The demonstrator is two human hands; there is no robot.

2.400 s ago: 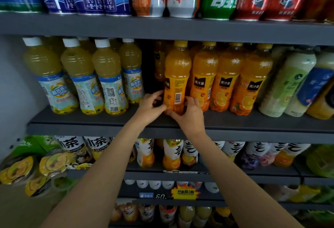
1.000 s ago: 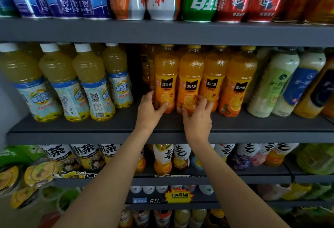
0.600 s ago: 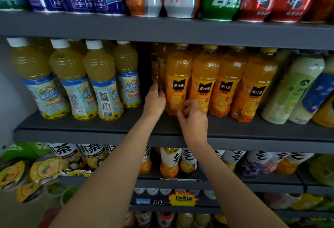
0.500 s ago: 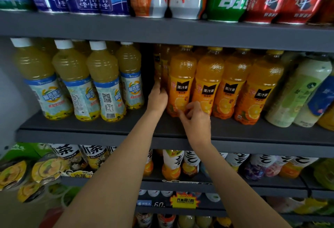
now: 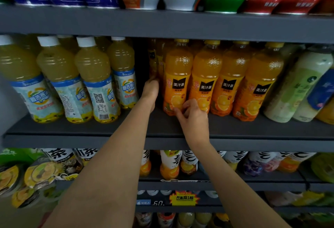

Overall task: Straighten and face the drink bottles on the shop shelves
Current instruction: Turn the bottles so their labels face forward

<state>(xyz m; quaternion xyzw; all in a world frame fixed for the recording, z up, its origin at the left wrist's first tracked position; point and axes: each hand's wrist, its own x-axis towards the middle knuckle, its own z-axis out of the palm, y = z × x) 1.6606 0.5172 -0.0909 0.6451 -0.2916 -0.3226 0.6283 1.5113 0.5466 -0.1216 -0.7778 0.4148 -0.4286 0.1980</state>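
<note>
So the four orange juice bottles [image 5: 213,79] above the right hand [image 5: 194,117], which pinches the leftmost one's base, already face out; the left hand [image 5: 151,90] reaches behind them, grip hidden; left of it, one yellow tea bottle [image 5: 98,87] shows its barcode

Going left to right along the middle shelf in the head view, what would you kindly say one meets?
Yellow-green juice bottles → left hand → orange juice bottles, right hand at their base → pale green bottle → blue-labelled bottle.
</note>
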